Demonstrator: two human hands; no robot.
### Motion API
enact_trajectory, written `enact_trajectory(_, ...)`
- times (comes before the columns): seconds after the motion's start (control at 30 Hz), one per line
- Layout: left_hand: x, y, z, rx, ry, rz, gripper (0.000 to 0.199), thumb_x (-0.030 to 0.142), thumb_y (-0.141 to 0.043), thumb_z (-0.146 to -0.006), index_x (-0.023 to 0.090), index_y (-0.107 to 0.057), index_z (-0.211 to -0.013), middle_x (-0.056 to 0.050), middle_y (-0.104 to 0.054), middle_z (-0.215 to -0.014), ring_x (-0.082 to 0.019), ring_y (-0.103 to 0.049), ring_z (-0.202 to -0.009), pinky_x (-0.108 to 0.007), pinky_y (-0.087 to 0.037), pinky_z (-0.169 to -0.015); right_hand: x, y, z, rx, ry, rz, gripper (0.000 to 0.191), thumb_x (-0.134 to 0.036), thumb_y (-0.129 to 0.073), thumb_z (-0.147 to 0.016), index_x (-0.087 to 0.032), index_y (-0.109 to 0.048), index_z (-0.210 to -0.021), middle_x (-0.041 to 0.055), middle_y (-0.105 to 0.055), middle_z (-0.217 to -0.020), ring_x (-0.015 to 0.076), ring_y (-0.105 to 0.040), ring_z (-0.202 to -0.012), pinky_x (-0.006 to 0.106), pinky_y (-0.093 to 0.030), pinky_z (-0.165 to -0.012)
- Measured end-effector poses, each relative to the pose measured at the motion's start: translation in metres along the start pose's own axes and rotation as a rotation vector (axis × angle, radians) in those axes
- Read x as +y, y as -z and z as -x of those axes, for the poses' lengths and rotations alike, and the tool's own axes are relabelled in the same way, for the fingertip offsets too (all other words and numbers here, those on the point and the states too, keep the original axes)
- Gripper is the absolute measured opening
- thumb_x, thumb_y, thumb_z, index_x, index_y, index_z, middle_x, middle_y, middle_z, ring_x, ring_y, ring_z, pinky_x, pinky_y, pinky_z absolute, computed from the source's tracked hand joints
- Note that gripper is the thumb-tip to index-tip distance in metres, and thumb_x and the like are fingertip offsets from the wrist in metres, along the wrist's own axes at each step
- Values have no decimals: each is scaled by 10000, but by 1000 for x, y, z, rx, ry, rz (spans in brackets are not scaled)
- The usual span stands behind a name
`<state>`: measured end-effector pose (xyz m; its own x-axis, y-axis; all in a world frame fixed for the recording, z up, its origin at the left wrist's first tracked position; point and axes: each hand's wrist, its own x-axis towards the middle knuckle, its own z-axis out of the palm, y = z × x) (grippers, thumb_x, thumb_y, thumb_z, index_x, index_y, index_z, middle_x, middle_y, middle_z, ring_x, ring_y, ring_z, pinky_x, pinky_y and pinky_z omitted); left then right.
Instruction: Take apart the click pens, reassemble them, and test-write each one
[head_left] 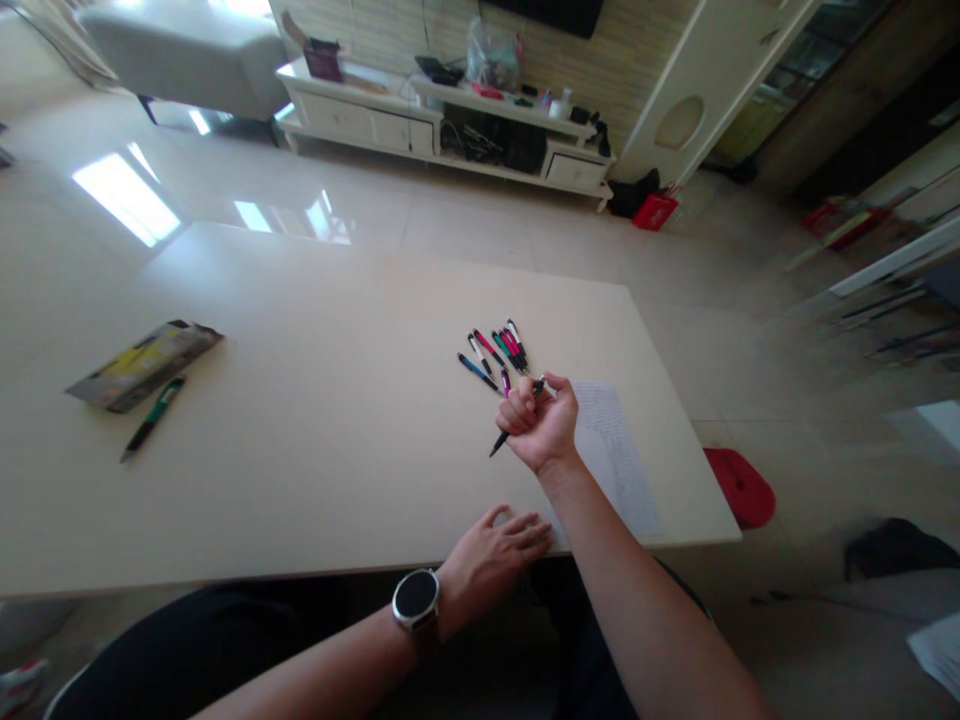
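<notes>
Above the table, my right hand [544, 425] is closed around a ballpoint pen [499, 443]. The pen's dark tip points down to the left, and my thumb is at its other end. Resting at the table's front edge, my left hand [495, 555] lies flat with fingers stretched, by the near left corner of a written sheet of paper [619, 465]. The sheet lies partly behind my right forearm. Just beyond my right hand is a loose group of several pens, among them a blue pen [476, 371] and a red pen [488, 347].
On the left of the white table [322, 430] lie a grey and yellow box [146, 368] and a green and black pen [154, 418]. A red stool [739, 487] stands by the right edge. Across the floor is a white TV cabinet [360, 122].
</notes>
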<state>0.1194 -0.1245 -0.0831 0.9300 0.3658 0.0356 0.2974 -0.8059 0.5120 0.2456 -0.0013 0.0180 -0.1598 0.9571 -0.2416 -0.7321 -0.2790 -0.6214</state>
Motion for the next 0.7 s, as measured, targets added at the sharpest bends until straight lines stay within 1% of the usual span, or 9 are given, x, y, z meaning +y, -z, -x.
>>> enact_trajectory(0.23,5,7,-6,-8,68,-37,539,226,-450,-973,218,-351,-1503,-63,-486,-1511,-214,-396,-1395,-449,-275,-1129,-5,-5,6,17,36,70,500,-498,-401,-892,-203,-389,-489,-64,-214,-438,80,-167,-393,236,-190,-406)
enact_trajectory(0.3,3,9,-7,-23,57,-38,562,208,-470,-954,228,-352,-1503,-54,-454,-1537,-213,-407,-1380,-440,-287,-1114,-12,-4,11,71,68,118,487,-520,-471,-878,-200,-430,-513,-57,-301,-466,75,-233,-404,229,-206,-410)
enact_trajectory(0.37,1,13,-8,-30,37,-17,575,187,-479,-938,240,-359,-1498,-42,-421,-1562,-209,-414,-1369,-428,-304,-1088,-25,3,16,178,138,178,385,-441,-578,-840,-191,-503,-557,-35,-438,-534,72,-332,-423,221,-202,-403)
enact_trajectory(0.43,-1,17,-10,-22,31,14,566,172,-474,-932,249,-373,-1483,-39,-426,-1559,-205,-431,-1347,-423,-313,-1062,-41,19,22,308,234,244,234,-351,-629,-806,-181,-600,-648,2,-576,-649,86,-482,-489,216,-227,-398)
enact_trajectory(0.5,-1,22,-12,-10,37,36,525,171,-479,-928,255,-416,-1442,-44,-489,-1508,-208,-465,-1303,-426,-317,-1046,-56,42,31,407,315,305,220,-372,-601,-825,-177,-657,-739,42,-670,-784,136,-639,-659,219,-345,-455)
enact_trajectory(0.53,0,24,-14,-10,39,39,489,175,-498,-918,256,-457,-1399,-47,-543,-1451,-213,-487,-1271,-430,-321,-1039,-63,55,36,416,350,349,293,-432,-558,-857,-176,-671,-771,52,-685,-811,150,-662,-695,228,-386,-487)
enact_trajectory(0.57,0,26,-15,-16,37,39,447,186,-527,-903,256,-501,-1344,-49,-590,-1383,-219,-506,-1239,-433,-325,-1034,-68,69,41,421,369,422,388,-511,-511,-882,-174,-677,-788,52,-684,-784,148,-655,-657,235,-393,-489)
enact_trajectory(0.63,0,27,-19,-29,26,29,416,213,-607,-852,250,-550,-1262,-55,-620,-1304,-234,-517,-1215,-435,-333,-1042,-73,94,52,468,364,611,569,-666,-420,-892,-168,-676,-791,32,-632,-611,124,-566,-474,240,-337,-431)
enact_trajectory(0.7,-2,26,-21,-26,17,13,546,237,-674,-791,242,-522,-1315,-81,-537,-1412,-264,-457,-1305,-453,-307,-1092,-72,115,61,486,305,722,623,-730,-406,-870,-175,-685,-918,44,-661,-632,140,-576,-474,233,-303,-404)
